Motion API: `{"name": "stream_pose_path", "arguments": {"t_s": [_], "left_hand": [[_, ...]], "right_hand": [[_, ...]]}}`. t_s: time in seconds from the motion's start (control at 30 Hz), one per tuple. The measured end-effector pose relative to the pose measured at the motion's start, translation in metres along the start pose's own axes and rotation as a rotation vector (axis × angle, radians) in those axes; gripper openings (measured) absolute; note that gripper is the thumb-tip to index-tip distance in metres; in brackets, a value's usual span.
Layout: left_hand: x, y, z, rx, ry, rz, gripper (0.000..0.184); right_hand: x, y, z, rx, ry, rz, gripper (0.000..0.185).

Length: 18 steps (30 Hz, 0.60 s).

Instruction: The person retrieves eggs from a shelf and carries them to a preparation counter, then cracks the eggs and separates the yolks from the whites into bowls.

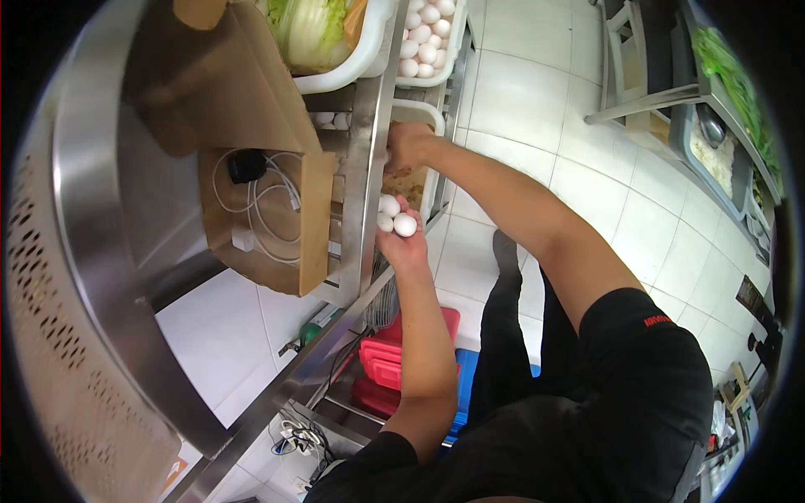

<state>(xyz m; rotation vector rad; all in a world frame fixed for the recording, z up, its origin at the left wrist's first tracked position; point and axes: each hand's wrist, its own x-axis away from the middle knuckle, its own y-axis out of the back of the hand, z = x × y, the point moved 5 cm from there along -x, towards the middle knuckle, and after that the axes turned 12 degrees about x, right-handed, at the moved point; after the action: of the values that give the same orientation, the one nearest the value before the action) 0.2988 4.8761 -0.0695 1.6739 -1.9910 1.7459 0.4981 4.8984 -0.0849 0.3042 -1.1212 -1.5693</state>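
My left hand (407, 243) is cupped palm up and closed around several white eggs (405, 224) at the edge of the steel shelf. My right hand (408, 146) reaches down into a white plastic bin (428, 109) just beyond it. Its fingers are mostly hidden behind the shelf's steel rail (369, 168), so I cannot see what they hold. Something brown and crumpled-looking (408, 186) shows in the bin below my right hand. A second white bin (425, 81), full of eggs, stands beside it.
A white tub (335, 82) of leafy cabbage and a cardboard box (314, 218) with white cables rest on the steel counter at left. Red plastic lids (386, 360) lie below. At right, another rack holds greens (721, 67) and a tray with a ladle (711, 126).
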Motion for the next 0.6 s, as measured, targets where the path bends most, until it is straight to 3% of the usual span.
{"name": "stream_pose_path", "arguments": {"t_s": [0.07, 0.17, 0.3, 0.4, 0.6], "left_hand": [[0.008, -0.008, 0.006, 0.013, 0.103, 0.070, 0.039], [0.030, -0.006, 0.018, -0.018, 0.260, 0.093, 0.041], [0.090, -0.023, 0.057, -0.099, 0.418, 0.110, 0.043], [0.155, -0.043, 0.085, -0.239, 0.569, 0.175, 0.042], [0.297, -0.071, 0.153, -0.448, 0.896, 0.285, 0.044]], "right_hand": [[0.034, 0.023, -0.009, -0.080, 0.026, -0.308, 0.059], [0.109, 0.034, -0.036, -0.815, -0.114, -0.033, 0.059], [0.235, 0.027, -0.074, -1.705, -0.172, -0.097, 0.047], [0.352, 0.039, -0.086, -1.929, -0.226, -0.163, 0.045], [0.568, 0.081, -0.088, -2.062, -0.179, -0.484, 0.044]]}}
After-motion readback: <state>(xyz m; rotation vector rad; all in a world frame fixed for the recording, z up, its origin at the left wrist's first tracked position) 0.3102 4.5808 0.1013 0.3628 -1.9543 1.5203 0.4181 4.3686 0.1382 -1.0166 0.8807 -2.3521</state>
